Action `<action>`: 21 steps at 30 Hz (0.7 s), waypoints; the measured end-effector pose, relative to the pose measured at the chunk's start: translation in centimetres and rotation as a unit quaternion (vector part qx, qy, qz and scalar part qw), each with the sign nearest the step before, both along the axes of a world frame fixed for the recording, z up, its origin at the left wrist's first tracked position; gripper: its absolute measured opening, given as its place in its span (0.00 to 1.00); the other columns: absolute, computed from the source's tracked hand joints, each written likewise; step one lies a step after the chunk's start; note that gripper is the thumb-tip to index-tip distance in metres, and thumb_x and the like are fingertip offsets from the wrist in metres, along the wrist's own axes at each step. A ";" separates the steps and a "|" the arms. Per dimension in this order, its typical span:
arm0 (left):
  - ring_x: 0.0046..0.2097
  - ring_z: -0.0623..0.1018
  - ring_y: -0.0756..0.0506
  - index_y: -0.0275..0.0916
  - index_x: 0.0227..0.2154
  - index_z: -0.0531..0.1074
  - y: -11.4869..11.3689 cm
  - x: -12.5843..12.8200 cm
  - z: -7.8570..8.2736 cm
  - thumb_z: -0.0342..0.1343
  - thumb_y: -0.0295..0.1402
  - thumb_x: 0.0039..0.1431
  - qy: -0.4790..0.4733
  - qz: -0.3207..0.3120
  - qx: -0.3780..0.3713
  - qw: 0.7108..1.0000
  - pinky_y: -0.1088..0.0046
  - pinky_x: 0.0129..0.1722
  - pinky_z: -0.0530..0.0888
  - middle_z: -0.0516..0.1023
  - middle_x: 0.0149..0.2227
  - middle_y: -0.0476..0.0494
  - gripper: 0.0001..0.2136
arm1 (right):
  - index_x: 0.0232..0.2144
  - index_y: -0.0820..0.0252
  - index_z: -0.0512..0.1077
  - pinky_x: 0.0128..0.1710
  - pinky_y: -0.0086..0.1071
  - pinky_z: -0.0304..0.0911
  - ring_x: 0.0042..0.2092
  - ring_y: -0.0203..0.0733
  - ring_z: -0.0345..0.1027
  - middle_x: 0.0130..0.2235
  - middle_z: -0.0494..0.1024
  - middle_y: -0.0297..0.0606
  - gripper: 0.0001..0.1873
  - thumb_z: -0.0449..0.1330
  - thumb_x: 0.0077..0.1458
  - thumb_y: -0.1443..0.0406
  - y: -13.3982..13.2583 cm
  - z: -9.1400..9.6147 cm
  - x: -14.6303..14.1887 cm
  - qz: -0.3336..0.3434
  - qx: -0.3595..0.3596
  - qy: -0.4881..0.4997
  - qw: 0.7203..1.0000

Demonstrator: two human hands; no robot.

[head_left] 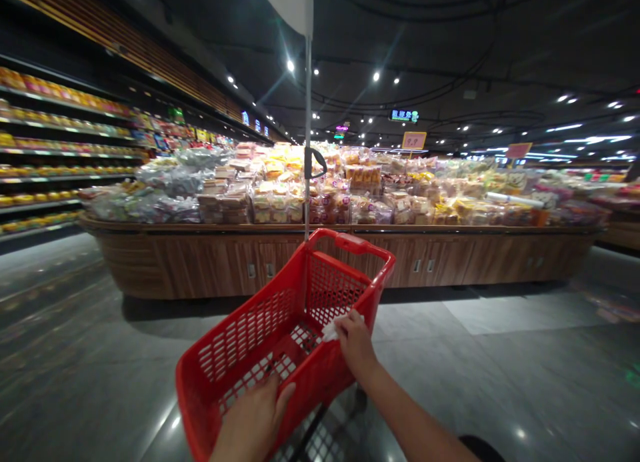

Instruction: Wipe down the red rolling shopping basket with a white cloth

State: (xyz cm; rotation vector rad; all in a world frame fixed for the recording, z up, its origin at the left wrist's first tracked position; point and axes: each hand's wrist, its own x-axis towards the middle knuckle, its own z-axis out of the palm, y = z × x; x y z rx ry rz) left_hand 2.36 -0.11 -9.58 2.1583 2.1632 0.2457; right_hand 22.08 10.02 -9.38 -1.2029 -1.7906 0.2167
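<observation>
A red plastic shopping cart (240,329) with slotted walls stands at an angle in front of me, its basket holding nothing I can make out. My left hand (253,412) is closed over the near side rim, fingers on the inner side and thumb along the outside; the fingertips are partly hidden. Farther along the same rim, my right hand (356,342) pinches a crumpled white tissue or cloth (330,330) against the cart's edge. The handle bar (350,242) is at the cart's far end. Beside it rises a thin pole (307,95) with a white flag.
Behind the cart runs a long wood-panelled display counter (200,265) heaped with bagged packaged foods (280,195). Shelves of jars or packets (50,142) line the left wall. Grey tiled floor (430,382) extends around the cart. A price sign (414,140) stands above the goods.
</observation>
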 end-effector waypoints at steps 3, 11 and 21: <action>0.41 0.78 0.43 0.36 0.42 0.67 2.8 3.9 0.9 0.31 0.42 0.63 0.014 -0.004 0.058 0.998 0.67 0.39 0.71 0.77 0.40 0.35 0.22 | 0.26 0.58 0.75 0.38 0.30 0.61 0.35 0.38 0.66 0.33 0.70 0.37 0.12 0.53 0.53 0.74 -1.0 -0.3 -1.5 0.016 -0.018 -0.004 1.000; 0.35 0.79 0.39 0.33 0.36 0.69 5.4 5.3 0.1 0.28 0.38 0.64 0.051 0.030 0.050 0.997 0.64 0.33 0.72 0.78 0.30 0.32 0.23 | 0.28 0.59 0.76 0.39 0.32 0.61 0.37 0.41 0.65 0.33 0.70 0.39 0.12 0.54 0.53 0.73 3.5 2.3 3.4 -0.058 0.027 -0.040 0.997; 0.36 0.79 0.38 0.33 0.38 0.70 3.6 2.8 0.0 0.29 0.38 0.64 0.083 0.020 0.061 0.994 0.64 0.33 0.71 0.79 0.32 0.32 0.24 | 0.31 0.56 0.76 0.38 0.33 0.63 0.36 0.42 0.65 0.34 0.69 0.39 0.13 0.52 0.53 0.73 1.7 2.3 4.2 -0.049 0.061 -0.047 0.996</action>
